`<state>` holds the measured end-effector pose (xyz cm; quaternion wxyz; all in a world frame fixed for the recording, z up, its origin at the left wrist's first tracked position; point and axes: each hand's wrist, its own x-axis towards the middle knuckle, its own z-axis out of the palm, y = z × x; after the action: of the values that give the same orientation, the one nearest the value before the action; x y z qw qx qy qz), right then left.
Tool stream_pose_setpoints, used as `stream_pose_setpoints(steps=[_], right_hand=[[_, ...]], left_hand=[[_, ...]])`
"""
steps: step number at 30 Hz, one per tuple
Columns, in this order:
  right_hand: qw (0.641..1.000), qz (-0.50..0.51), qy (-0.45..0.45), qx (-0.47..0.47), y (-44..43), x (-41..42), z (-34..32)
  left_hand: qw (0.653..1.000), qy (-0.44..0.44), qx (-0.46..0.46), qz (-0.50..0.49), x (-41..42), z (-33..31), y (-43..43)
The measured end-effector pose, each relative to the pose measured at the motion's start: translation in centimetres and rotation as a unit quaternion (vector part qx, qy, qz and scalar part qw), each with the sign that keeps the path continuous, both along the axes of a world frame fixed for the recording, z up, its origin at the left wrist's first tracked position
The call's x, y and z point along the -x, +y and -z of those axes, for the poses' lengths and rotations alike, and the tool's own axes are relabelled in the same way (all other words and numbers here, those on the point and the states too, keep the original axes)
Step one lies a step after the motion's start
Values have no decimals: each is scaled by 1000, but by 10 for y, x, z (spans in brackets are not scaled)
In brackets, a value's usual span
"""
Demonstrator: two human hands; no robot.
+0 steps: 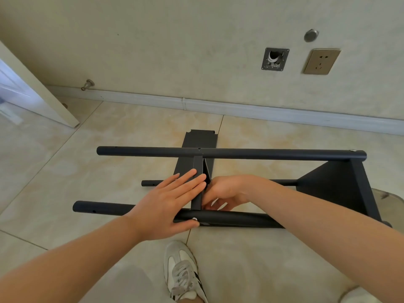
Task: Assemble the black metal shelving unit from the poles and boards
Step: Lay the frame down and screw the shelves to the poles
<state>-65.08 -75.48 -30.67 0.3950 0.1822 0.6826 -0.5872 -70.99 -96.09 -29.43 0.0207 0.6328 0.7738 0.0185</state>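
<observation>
You're pressing your left hand [172, 200] flat against the middle board [197, 167], fingers straight and together, thumb lying along the near pole [240, 218] right beside the screw [194, 219]. That looks like bracing, holding the board square to the pole while the fixing goes in. Your right hand [227, 193] is tucking in on the right side of that board, fingers curled down towards the near pole. Whether they're pinching a small part or just the board's edge, I cannot tell. The frame is lying on its side on the floor [109, 127], poles running left to right, so the joints are facing up at you. The far pole [262, 153] is crossing the board's far end, a third pole [149, 183] is showing lower down between the two, and the end board [334, 184] is sitting at the right. A spare board [200, 139] is lying flat beyond the far pole, likely going in next.
</observation>
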Motion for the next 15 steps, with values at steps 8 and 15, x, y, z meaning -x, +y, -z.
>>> stream_pose_setpoints(steps=[8,15], right_hand=[[980,-129,87,-127,-3,-23,-36],[917,-263,152,-258,-7,-47,-50]], left_hand=[[982,-143,-2,-121,-26,1,7],[909,-274,-104,-298,-66,2,9]])
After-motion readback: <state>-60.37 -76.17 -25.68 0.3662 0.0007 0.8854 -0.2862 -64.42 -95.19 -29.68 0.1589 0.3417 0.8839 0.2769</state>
